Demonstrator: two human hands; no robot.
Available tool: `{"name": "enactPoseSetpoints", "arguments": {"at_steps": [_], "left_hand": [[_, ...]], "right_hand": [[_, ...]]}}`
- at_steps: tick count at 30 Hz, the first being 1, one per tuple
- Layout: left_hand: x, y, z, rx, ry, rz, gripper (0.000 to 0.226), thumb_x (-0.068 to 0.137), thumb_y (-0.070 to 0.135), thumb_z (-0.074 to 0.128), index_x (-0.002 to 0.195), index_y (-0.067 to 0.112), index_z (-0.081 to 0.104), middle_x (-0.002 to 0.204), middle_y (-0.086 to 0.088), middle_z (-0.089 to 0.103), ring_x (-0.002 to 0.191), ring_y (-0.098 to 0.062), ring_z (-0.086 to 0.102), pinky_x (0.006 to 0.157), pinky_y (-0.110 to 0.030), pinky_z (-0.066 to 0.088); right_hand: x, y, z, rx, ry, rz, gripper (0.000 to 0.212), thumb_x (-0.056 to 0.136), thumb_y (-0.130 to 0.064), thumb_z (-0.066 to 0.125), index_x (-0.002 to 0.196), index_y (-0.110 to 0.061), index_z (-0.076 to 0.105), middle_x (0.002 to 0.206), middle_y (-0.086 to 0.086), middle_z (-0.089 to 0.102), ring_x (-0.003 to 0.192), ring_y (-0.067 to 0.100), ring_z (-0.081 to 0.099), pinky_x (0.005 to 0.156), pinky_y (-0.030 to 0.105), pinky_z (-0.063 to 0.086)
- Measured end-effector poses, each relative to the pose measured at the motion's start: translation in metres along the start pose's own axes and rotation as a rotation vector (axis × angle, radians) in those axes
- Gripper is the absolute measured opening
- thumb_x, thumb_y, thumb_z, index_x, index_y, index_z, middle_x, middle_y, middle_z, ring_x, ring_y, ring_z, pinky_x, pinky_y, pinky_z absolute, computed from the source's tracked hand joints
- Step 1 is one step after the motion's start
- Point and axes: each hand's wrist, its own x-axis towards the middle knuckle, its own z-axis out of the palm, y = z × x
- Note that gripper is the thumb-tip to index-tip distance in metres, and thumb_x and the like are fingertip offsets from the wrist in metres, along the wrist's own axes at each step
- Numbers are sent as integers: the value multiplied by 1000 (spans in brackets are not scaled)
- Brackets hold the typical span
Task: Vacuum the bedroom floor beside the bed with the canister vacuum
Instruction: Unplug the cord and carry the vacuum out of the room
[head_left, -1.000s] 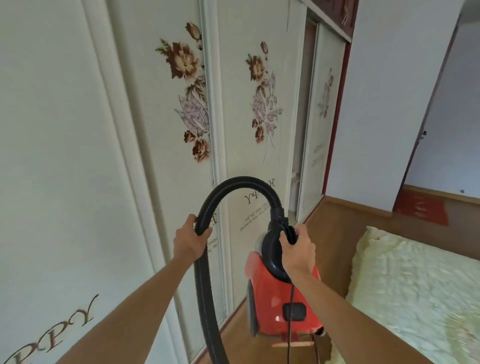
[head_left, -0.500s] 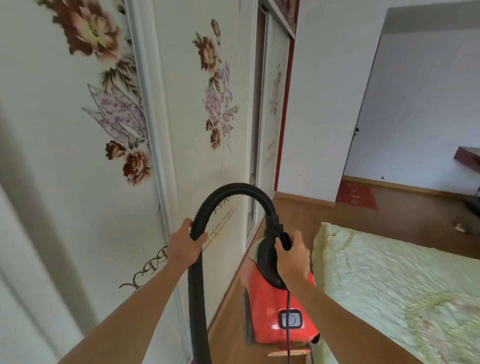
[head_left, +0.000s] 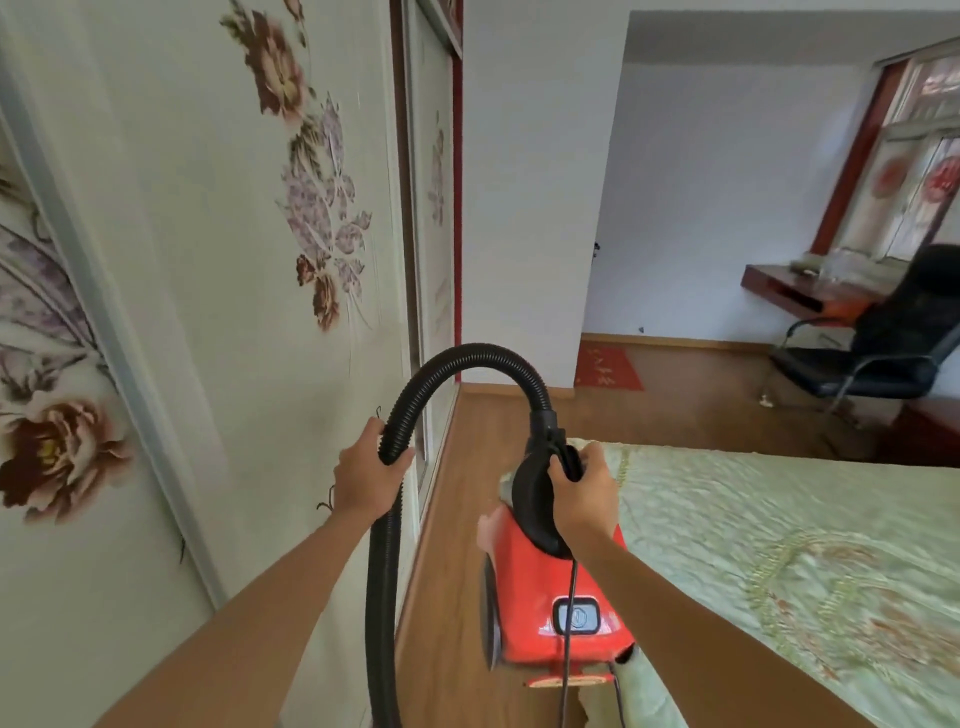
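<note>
- Vacuum (head_left: 558, 597): red canister with black top handle and grey button at its rear; held above the floor (head_left: 457, 519), between wardrobe (head_left: 208, 260) at 9 o'clock and bed (head_left: 779, 545) at 3 o'clock.
- Hose (head_left: 467, 356): black, ribbed, arching from the canister's front.
- Right hand (head_left: 584, 493): clamped on the handle.
- Left hand (head_left: 363, 478): closed around the hose.

Wardrobe (head_left: 197, 249): floral doors, left side
Chair (head_left: 893, 343): black – far right, by desk (head_left: 800, 291)
Window (head_left: 919, 156): red frame, above desk
Mat (head_left: 608, 368): red – at far wall
</note>
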Motion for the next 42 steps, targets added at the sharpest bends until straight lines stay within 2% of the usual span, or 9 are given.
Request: {"name": "enactPoseSetpoints", "arguments": {"at_steps": [5,9,11,17,23,28,32,35,42], "left_hand": [[55,-2,35,7,-43,34,26,89,29,72,99,14,53,79,-7,65,65,-25,65,58,-38,58],[97,-7,76,10,-68,31,28,90,28,72,102,12,53,83,-7,65,61,-15,62,49,-21,49],[121,-8,100,-10,-77,16,28,90,28,72,103,13,53,83,-7,65,59,-13,61,46,-18,45],[192,-3,158,-51,-95,-61,30,89,29,72,105,13,53,76,-4,62,57,-14,62,43,-16,43],[255,-8,201,-89,-90,-82,29,89,30,73,103,16,52,83,-5,65,64,-18,65,52,-26,54],[308,-20,236,-76,-119,-96,29,89,32,72,102,17,50,86,-8,66,67,-21,66,55,-26,54],[368,-30,272,-84,-152,-113,29,90,31,72,102,14,51,90,-10,67,66,-15,62,50,-17,43],[420,-37,299,-62,-172,-112,29,91,31,70,104,13,52,88,-5,64,63,-7,57,46,-13,36],[550,-52,349,-85,-213,-117,29,90,32,71,107,15,55,90,-9,68,62,-13,61,49,-20,41]], "right_hand": [[50,5,12,8,52,3,14,95,-30,58,94,-20,49,84,-4,62,80,23,62,72,43,54],[105,15,31,3,57,14,15,96,-29,58,92,-19,47,80,-4,61,75,21,61,67,40,52],[134,21,40,-13,64,18,15,96,-29,57,92,-19,47,79,-3,61,72,19,59,63,36,47],[224,30,65,-26,29,25,16,97,-30,56,95,-17,47,79,2,63,73,23,61,63,38,50],[294,36,92,-59,23,20,15,97,-30,56,94,-18,46,77,1,63,72,22,61,63,38,51],[348,46,122,-66,7,68,16,97,-30,55,93,-19,45,77,-1,62,70,19,60,62,37,50],[394,55,151,-68,25,107,17,97,-28,55,91,-17,44,75,-2,59,68,15,57,55,31,41],[435,58,179,-66,37,148,17,96,-28,56,91,-16,44,76,-1,60,69,16,59,57,32,44],[546,43,231,-64,110,141,15,96,-30,56,94,-18,47,81,0,61,71,20,60,65,38,51]]}}
